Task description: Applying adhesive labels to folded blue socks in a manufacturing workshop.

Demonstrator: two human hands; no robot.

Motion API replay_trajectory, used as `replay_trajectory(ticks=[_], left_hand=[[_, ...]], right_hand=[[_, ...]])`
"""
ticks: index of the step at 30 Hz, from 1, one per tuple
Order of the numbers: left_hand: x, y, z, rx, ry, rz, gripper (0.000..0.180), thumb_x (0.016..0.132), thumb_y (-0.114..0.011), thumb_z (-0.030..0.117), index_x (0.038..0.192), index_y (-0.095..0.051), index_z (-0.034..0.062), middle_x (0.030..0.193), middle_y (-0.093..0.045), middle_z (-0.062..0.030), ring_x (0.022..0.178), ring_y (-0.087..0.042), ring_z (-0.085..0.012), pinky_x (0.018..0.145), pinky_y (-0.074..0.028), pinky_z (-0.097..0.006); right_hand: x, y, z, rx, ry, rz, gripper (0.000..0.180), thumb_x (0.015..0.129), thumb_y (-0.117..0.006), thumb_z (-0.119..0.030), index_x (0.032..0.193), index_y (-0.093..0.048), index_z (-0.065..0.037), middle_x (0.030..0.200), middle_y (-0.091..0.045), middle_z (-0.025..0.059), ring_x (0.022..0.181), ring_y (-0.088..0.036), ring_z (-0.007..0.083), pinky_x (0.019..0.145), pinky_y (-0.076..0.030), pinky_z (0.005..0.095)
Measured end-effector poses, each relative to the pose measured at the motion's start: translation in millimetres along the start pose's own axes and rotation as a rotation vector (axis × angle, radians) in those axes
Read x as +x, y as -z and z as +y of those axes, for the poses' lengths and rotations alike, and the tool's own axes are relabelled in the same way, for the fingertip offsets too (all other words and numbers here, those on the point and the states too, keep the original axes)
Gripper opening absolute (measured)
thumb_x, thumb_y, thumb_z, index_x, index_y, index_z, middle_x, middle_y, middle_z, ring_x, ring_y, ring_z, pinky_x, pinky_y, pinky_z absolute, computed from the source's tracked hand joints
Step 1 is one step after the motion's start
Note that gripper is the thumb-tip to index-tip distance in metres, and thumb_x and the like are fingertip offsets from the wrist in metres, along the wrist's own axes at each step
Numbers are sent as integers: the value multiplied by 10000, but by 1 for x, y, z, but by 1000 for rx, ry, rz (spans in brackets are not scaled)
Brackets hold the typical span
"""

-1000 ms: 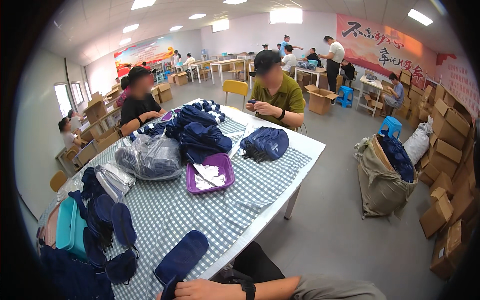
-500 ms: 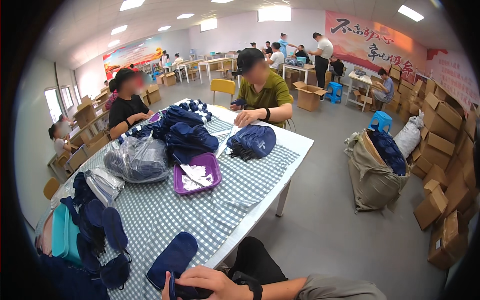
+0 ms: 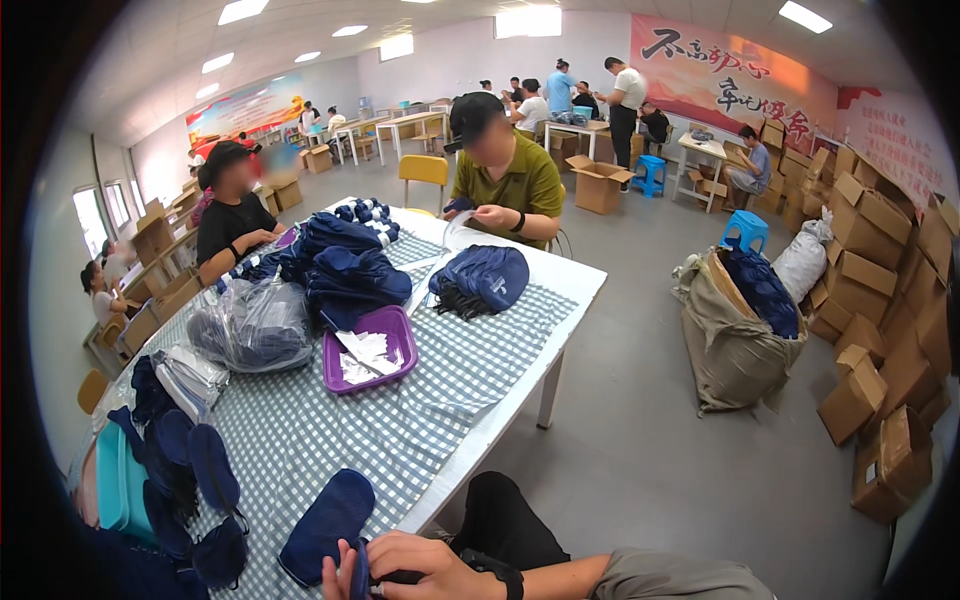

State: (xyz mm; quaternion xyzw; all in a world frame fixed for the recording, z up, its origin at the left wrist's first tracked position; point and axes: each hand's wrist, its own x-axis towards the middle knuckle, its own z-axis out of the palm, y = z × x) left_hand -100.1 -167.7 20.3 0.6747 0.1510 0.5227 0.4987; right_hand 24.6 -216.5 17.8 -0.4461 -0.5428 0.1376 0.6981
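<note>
At the lower edge my right hand, with a black band at the wrist, is closed on a small navy cloth piece that looks like an eye mask. Only the fingers of my left hand show, pressed against the same piece from its left side. Just beyond, a rounded navy eye mask lies flat on the checked tablecloth. To the left, several more navy eye masks are heaped by a turquoise basket. The lower part of the held piece is cut off by the frame.
A purple basket holds white slips. Behind it lie a clear bag of dark pieces and navy cloth bundles. Two people sit across the table; one handles a white strip. Right: a stuffed sack and stacked cartons.
The view has turned slightly right, so the scene sits further left. More of my left fingers show beside the held piece. The person in green has raised the white strip.
</note>
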Motion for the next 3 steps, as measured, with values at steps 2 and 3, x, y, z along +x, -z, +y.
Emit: replay_trajectory(ticks=[2,3], left_hand=[[5,0,4,155,-74,-32,402,1021,-369,15,1384,-374,-158,1407,-446,-344,1266,-520,-424,1092,-414,-470],[4,-1,4,150,-73,-36,402,1021,-369,15,1384,-374,-158,1407,-446,-344,1266,-520,-424,1092,-414,-470]], right_hand=[[-5,3,4,-17,-27,-41,274,831,-725,-69,1080,-643,11,1059,-673,163,934,-649,280,789,-519,366],[-9,2,7,-22,-28,-37,274,831,-725,-69,1080,-643,11,1059,-673,163,934,-649,280,789,-519,366]])
